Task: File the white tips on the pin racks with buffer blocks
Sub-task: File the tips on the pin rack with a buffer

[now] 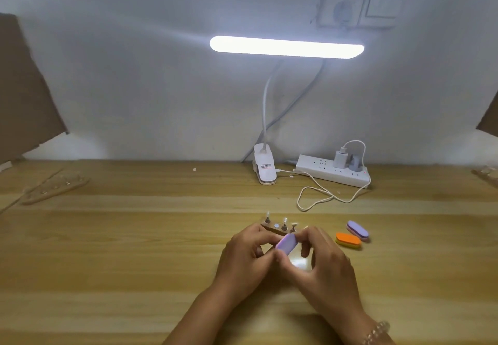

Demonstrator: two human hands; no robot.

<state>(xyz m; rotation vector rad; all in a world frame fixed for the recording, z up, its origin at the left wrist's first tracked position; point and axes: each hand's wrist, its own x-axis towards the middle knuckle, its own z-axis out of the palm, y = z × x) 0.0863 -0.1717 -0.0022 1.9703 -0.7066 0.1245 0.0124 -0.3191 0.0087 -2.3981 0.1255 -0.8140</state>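
Filing is underway: both hands, left hand [246,250] and right hand [320,257], pinch the lilac oval buffer block [286,243] beside the small wooden pin rack [272,228]; next, stroke a white tip.

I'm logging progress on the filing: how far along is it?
Finished tips can't be judged; they are too small. In hand: both hands, left and right, hold a lilac oval buffer block before the small wooden pin rack. Unused: an orange block and another lilac block. A blurred second rack waits far left.
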